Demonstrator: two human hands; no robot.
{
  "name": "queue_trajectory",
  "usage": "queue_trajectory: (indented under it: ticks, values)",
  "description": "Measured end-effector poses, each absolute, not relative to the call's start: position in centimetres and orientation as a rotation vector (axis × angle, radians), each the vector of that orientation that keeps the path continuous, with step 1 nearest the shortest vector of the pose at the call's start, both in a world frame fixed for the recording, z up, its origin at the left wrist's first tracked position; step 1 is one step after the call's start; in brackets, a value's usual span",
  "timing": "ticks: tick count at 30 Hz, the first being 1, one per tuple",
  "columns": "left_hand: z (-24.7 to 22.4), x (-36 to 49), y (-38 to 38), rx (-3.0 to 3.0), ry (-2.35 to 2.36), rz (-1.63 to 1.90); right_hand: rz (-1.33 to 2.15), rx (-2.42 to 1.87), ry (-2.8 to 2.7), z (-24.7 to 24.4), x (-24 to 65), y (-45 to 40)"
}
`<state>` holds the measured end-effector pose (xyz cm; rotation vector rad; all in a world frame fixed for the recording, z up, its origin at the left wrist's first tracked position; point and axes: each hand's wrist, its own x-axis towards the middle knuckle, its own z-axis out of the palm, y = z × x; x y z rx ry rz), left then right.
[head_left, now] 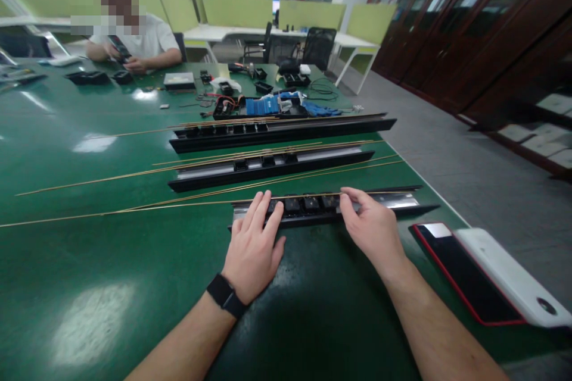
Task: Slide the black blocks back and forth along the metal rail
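Note:
Closest to me lies a long black trough-like channel (404, 202) with a shiny inside and several black square pieces (311, 203) seated in a row in it. My left hand (254, 244) lies over its left end, fingers stretched out and resting on the edge and pieces. A thin brass-coloured rod (187, 205) runs from far left, under my left fingers, along the channel's top. At its right end my right hand (369, 223) is closed, thumb and index finger pinching the rod by the last visible black piece. The exact fingertip contact is partly hidden.
Two similar channels (272, 169) lie behind, with more thin rods beside them. A red-edged phone-like slab (465, 274) and a white device (513, 277) lie at right. Farther back are blue gloves (268, 105) in a black tray. Across the table sits a person (154, 38).

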<state>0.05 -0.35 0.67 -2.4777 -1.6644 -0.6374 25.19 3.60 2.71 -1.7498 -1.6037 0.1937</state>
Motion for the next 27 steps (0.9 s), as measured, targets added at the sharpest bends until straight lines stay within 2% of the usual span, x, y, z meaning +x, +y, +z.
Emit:
queue_trajectory:
  ticks: [27]
  values:
    - [0.72, 0.04, -0.33, -2.492, -1.664, -0.648, 0.217, -1.684, -1.635, 2.54, 25.01, 3.59]
